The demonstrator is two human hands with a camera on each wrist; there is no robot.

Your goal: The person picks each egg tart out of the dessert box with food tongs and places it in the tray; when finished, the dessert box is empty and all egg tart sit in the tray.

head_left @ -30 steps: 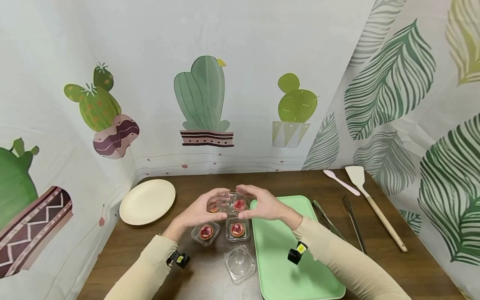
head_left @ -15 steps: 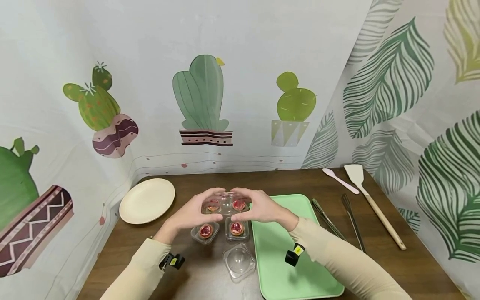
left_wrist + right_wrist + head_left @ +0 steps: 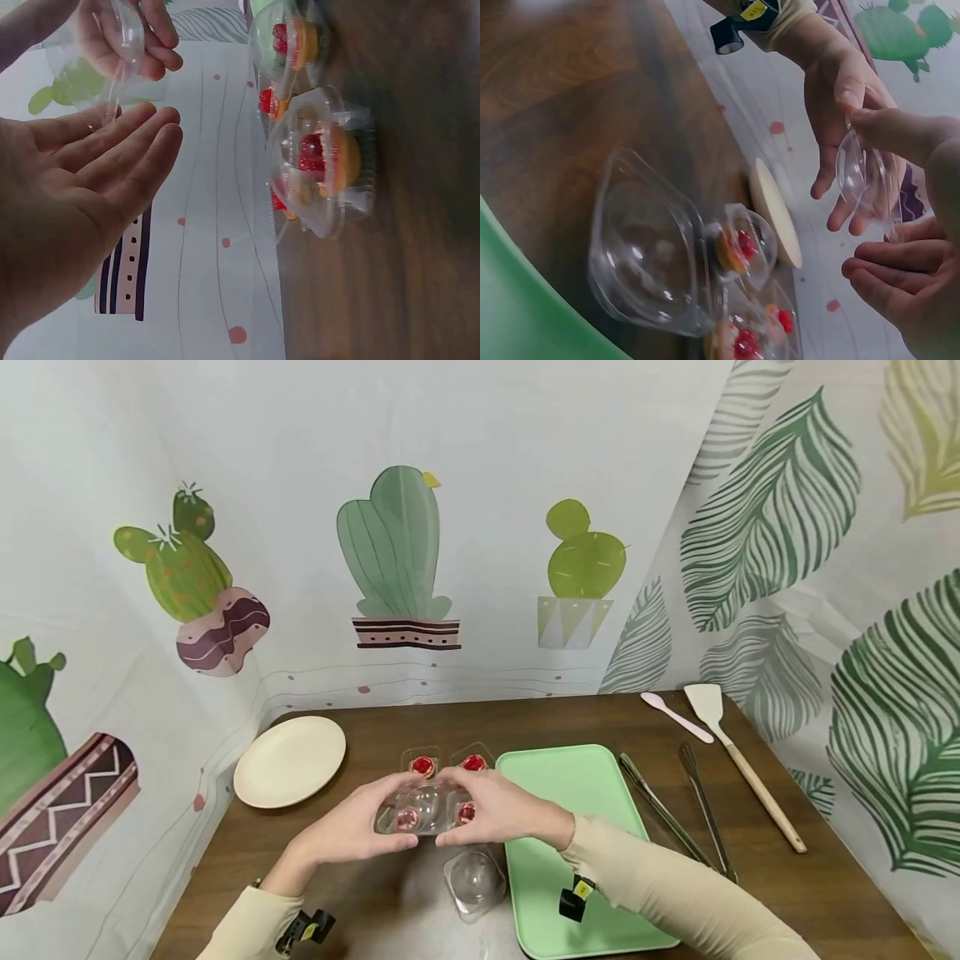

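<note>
Between both hands, a clear domed plastic lid (image 3: 429, 802) is held in the air. My left hand (image 3: 352, 827) pinches its left edge and my right hand (image 3: 506, 810) its right edge, each with thumb and fingertips. Two berry tarts, the left one (image 3: 408, 818) and the right one (image 3: 466, 812), show through or behind this lid in the head view. In the left wrist view, the nearer tart (image 3: 319, 161) sits in a clear container under a dome. Farther back stand two more tarts, a left one (image 3: 423, 767) and a right one (image 3: 474, 762), in clear containers.
Nearer me lies another clear domed lid (image 3: 474, 881), beside a green tray (image 3: 585, 860). A cream plate (image 3: 288, 762) stands at the back left. On the right lie tongs (image 3: 663, 810), a dark slim utensil (image 3: 705, 810), a pink spoon (image 3: 678, 718) and a spatula (image 3: 750, 768).
Both hands have brought the held lid nearer to me and slightly left. The back tarts now show beyond my hands, while the front ones lie behind the lid.
</note>
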